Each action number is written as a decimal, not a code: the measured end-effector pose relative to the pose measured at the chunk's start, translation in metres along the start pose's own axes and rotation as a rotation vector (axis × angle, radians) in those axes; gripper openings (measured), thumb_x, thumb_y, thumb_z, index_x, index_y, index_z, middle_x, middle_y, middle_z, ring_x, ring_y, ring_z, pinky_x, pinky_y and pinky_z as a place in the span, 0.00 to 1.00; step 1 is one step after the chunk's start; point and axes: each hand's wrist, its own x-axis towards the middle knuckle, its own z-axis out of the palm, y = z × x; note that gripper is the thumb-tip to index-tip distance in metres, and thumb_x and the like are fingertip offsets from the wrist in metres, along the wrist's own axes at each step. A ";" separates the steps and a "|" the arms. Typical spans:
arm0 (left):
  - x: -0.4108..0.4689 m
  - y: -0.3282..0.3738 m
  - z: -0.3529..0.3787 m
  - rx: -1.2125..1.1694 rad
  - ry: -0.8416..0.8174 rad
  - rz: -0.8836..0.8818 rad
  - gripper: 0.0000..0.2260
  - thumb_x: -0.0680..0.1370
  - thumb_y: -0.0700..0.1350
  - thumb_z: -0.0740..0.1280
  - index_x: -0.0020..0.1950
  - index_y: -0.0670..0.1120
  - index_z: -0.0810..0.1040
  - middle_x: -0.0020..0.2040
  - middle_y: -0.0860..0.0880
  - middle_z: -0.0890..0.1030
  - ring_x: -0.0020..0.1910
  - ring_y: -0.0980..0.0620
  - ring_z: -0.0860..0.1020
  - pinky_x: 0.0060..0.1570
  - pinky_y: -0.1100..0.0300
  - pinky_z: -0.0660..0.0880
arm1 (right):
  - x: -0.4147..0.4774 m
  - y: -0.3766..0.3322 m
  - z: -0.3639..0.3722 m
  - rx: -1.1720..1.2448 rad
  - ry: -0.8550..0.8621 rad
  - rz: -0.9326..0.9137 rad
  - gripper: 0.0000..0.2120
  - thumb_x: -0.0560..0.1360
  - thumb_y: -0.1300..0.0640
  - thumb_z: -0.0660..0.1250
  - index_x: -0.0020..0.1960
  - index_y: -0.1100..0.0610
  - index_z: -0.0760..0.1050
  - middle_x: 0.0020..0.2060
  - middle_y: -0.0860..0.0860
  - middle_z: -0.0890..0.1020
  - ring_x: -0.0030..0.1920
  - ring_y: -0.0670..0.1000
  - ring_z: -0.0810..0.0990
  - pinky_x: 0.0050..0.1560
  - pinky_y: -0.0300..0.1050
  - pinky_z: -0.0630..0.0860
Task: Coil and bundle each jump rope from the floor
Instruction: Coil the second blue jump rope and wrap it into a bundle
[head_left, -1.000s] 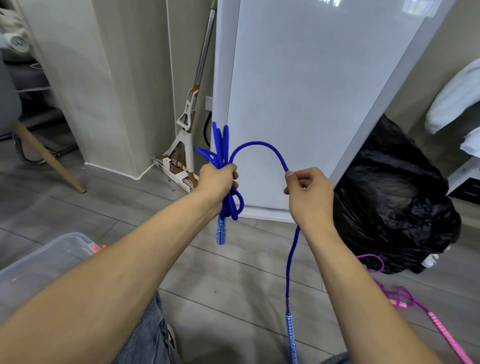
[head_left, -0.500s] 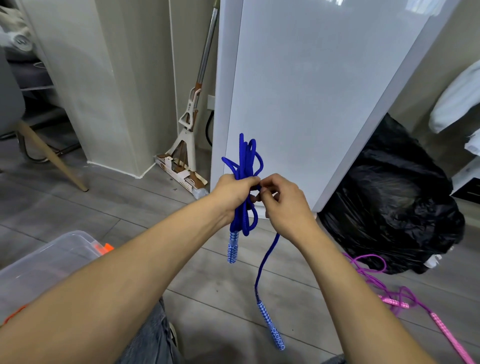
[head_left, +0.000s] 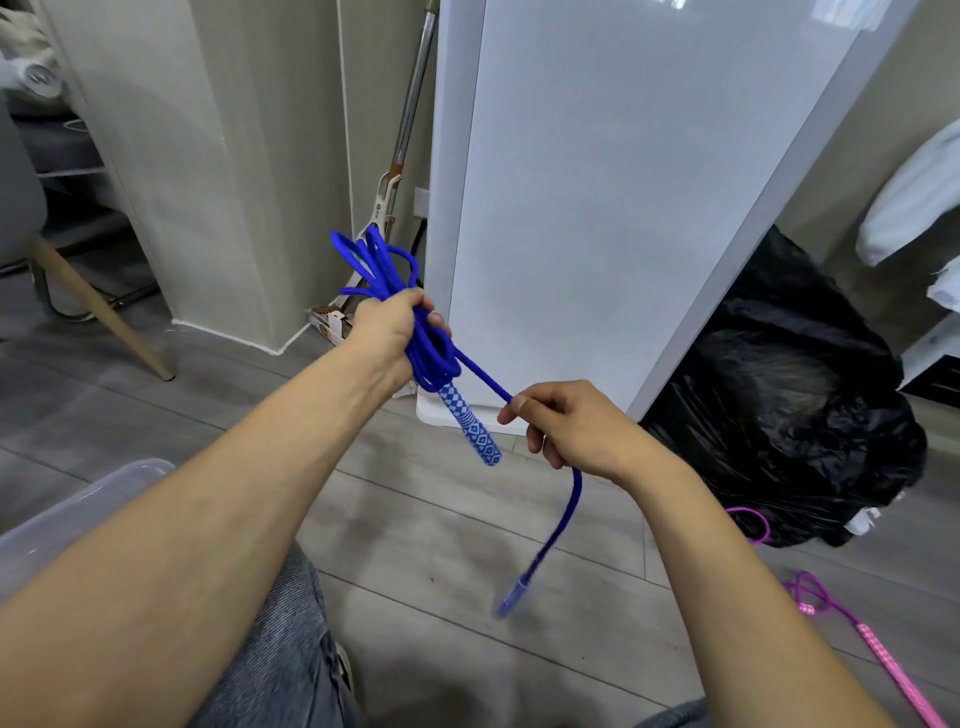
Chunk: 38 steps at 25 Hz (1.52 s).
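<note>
Grey floor (head_left: 441, 545), left hand (head_left: 389, 332) gripping blue jump rope (head_left: 431, 364) coils — right hand (head_left: 571, 426) pinching its tail

I could read no words, numbers or labels; a small mark on the mop (head_left: 385, 200) was too blurred.

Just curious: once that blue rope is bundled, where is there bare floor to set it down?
Bare floor lies straight ahead, between the clear bin and the pink rope. It is crowded at right, around the black bag.
</note>
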 end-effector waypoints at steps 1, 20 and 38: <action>0.000 0.000 -0.001 0.050 -0.003 0.020 0.11 0.81 0.35 0.59 0.38 0.41 0.69 0.31 0.46 0.69 0.21 0.54 0.69 0.25 0.63 0.71 | -0.001 0.001 -0.003 -0.001 -0.025 0.005 0.14 0.83 0.51 0.60 0.49 0.51 0.84 0.31 0.49 0.79 0.27 0.48 0.73 0.34 0.39 0.71; -0.016 -0.013 -0.011 2.027 -0.510 0.115 0.13 0.81 0.41 0.63 0.65 0.42 0.67 0.54 0.44 0.77 0.52 0.44 0.78 0.50 0.51 0.78 | -0.014 0.007 -0.036 -0.301 0.524 -0.314 0.03 0.78 0.50 0.68 0.49 0.45 0.82 0.40 0.44 0.78 0.41 0.43 0.74 0.41 0.38 0.69; -0.068 -0.021 0.023 0.759 -0.592 0.172 0.07 0.80 0.39 0.55 0.50 0.42 0.72 0.34 0.47 0.69 0.31 0.52 0.63 0.34 0.57 0.63 | 0.006 0.021 -0.023 0.481 0.333 -0.041 0.06 0.77 0.55 0.71 0.48 0.54 0.87 0.29 0.50 0.73 0.27 0.47 0.62 0.28 0.39 0.58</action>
